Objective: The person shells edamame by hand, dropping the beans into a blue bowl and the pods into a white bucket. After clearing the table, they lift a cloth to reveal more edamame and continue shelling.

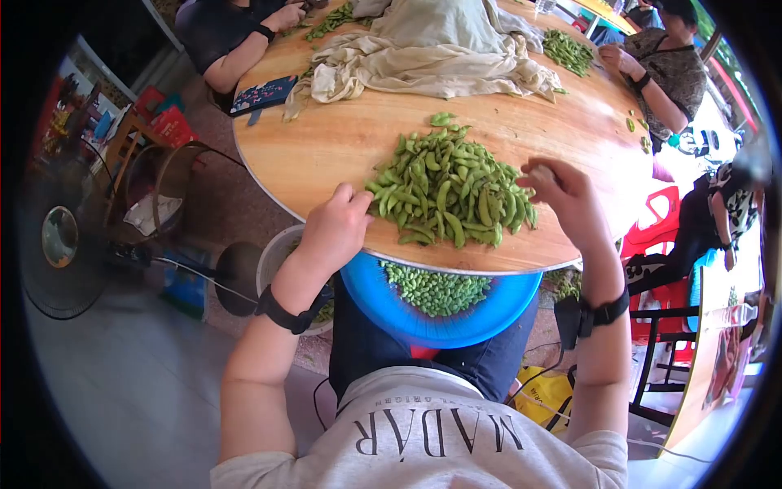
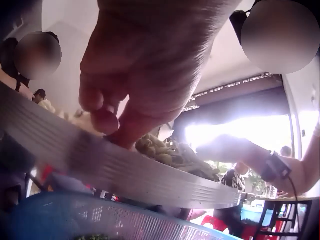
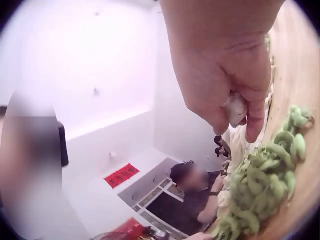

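A heap of green pods lies near the front edge of the round wooden table. The left hand is at the heap's left side with bent fingers; in the left wrist view this hand reaches down at the table rim, and whether it pinches a pod is hidden. Above the heap's right side is the right hand, fingers loosely bent. The right wrist view shows this hand with something whitish at the thumb, and no pod visible in it. Below the rim, a blue basket contains shelled green beans.
Crumpled pale cloth covers the table's far part. Another pod pile and a dark booklet lie farther off. Two people sit across the table. A bucket stands left of the basket, a fan farther left, red chairs right.
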The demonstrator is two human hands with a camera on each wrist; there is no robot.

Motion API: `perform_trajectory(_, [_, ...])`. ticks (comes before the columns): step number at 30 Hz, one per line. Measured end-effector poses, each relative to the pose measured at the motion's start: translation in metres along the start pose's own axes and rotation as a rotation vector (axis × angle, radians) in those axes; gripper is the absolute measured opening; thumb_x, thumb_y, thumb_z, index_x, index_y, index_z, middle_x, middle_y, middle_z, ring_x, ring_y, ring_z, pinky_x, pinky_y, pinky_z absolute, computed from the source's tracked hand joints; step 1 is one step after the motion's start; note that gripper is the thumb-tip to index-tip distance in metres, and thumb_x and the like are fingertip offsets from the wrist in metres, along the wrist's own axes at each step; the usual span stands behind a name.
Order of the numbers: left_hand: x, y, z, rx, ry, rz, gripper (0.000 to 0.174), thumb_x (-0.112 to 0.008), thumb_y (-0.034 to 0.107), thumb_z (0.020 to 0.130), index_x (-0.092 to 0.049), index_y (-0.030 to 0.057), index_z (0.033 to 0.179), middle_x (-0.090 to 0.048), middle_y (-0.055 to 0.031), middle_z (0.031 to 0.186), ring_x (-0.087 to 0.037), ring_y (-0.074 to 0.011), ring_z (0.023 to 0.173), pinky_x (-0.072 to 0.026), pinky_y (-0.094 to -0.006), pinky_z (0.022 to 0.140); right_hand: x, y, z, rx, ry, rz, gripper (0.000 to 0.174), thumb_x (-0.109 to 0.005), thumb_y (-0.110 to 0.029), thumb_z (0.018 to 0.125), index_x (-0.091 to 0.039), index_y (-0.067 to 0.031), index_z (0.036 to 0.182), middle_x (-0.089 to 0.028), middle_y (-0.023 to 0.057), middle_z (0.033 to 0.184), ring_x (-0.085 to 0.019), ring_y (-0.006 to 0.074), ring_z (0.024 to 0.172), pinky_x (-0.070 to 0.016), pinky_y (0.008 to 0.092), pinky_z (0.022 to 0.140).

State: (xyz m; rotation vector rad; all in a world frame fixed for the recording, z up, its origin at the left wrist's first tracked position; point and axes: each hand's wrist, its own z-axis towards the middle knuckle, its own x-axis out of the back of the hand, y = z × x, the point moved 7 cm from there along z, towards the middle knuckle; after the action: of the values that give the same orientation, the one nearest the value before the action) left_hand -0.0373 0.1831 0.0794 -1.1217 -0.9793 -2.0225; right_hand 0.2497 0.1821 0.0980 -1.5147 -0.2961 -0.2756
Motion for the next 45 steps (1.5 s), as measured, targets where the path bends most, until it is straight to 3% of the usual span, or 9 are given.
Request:
perform_trajectory(6, [-0.001,-0.017,-0.008,0.082,0.064,-0.119,0.015,-0.061,0.009,0.071,-0.06,0.0025,0.085,-0.053,-0.0123,0.077,-0.057,-0.031,0.068,-0.0469,-0.0394,0.058,-0.002,0.003,-0.058,-0.074,0.131,0.376,0.025,-0.053,-0.015,0.086,-0.054,-0.0003,0.107,-0.062,0.0066,0.09,-0.057,0.0107,0.08,-0.0457,0.0225,0.061])
perform_trajectory(9, [-0.001,-0.021,-0.004,0.128,0.096,-0.182,0.016,-0.059,0.006,0.071,-0.06,0.0015,0.087,-0.055,-0.0116,0.077,-0.058,-0.026,0.063,-0.0469,-0.0359,0.055,-0.01,0.005,-0.06,-0.102,0.097,0.393,0.024,-0.05,-0.015,0.088,-0.054,-0.0003,0.107,-0.057,0.0029,0.078,-0.05,0.0063,0.064,-0.0385,0.0188,0.052])
perform_trajectory(15, [-0.004,-0.038,-0.012,0.543,0.123,-0.991,0.022,-0.055,0.002,0.077,-0.055,-0.001,0.099,-0.058,-0.0077,0.074,-0.056,-0.0116,0.054,-0.043,-0.024,0.046,-0.041,-0.008,-0.062,-0.166,-0.014,0.501,0.028,-0.05,-0.019,0.09,-0.055,0.0028,0.106,-0.047,-0.0015,0.065,-0.038,0.0039,0.05,-0.0282,0.018,0.043])
perform_trajectory(24, [-0.028,0.003,-0.007,0.657,0.04,-1.603,0.03,-0.058,0.0,0.077,-0.053,0.0006,0.106,-0.06,-0.0059,0.074,-0.056,-0.0107,0.055,-0.0419,-0.018,0.048,-0.108,-0.019,-0.04,-0.157,-0.166,0.377,0.028,-0.059,-0.024,0.084,-0.061,0.0016,0.096,-0.053,-0.0019,0.065,-0.044,0.0033,0.057,-0.0342,0.0191,0.047])
perform_trajectory(29, [-0.02,0.03,-0.006,0.528,0.026,-1.254,0.022,-0.062,-0.003,0.075,-0.06,0.0017,0.096,-0.06,-0.0055,0.077,-0.059,-0.013,0.063,-0.0488,-0.0217,0.054,-0.109,-0.018,-0.027,-0.134,-0.102,0.36,0.023,-0.06,-0.022,0.083,-0.06,0.0015,0.085,-0.053,-0.0007,0.062,-0.045,0.0052,0.056,-0.0365,0.022,0.049])
perform_trajectory(33, [0.022,0.067,-0.001,-0.05,0.243,-0.59,0.026,-0.068,-0.008,0.067,-0.063,0.0019,0.09,-0.059,-0.0051,0.071,-0.056,-0.013,0.061,-0.0447,-0.0226,0.053,-0.106,-0.016,-0.033,-0.23,-0.212,0.442,0.022,-0.059,-0.02,0.082,-0.059,0.0015,0.086,-0.05,-0.002,0.059,-0.043,0.0041,0.054,-0.0335,0.0202,0.045])
perform_trajectory(37, [0.025,0.073,-0.01,-0.079,0.172,-0.629,0.021,-0.07,-0.005,0.067,-0.064,-0.0006,0.086,-0.058,-0.0052,0.07,-0.056,-0.0115,0.06,-0.0431,-0.0235,0.051,-0.106,-0.016,-0.045,-0.221,-0.295,0.612,0.024,-0.055,-0.023,0.087,-0.059,0.0012,0.09,-0.051,-0.0012,0.063,-0.042,0.0036,0.052,-0.0317,0.0181,0.043])
perform_trajectory(42, [0.004,0.072,-0.032,0.243,-0.007,-0.922,0.018,-0.071,0.001,0.069,-0.064,-0.0024,0.085,-0.061,-0.0073,0.072,-0.056,-0.0106,0.06,-0.0435,-0.0225,0.052,-0.114,0.003,-0.076,-0.325,-0.375,0.983,0.038,-0.043,-0.032,0.093,-0.056,0.0017,0.102,-0.053,0.0025,0.075,-0.043,0.0049,0.054,-0.0326,0.0169,0.043])
perform_trajectory(45, [-0.003,0.078,-0.041,0.23,-0.01,-0.899,0.017,-0.071,0.0,0.069,-0.064,-0.0021,0.085,-0.061,-0.0057,0.072,-0.055,-0.009,0.06,-0.0425,-0.0217,0.051,-0.121,0.006,-0.093,-0.334,-0.339,0.882,0.038,-0.042,-0.034,0.094,-0.055,0.0019,0.098,-0.051,0.0033,0.073,-0.042,0.0057,0.052,-0.0322,0.0171,0.043])
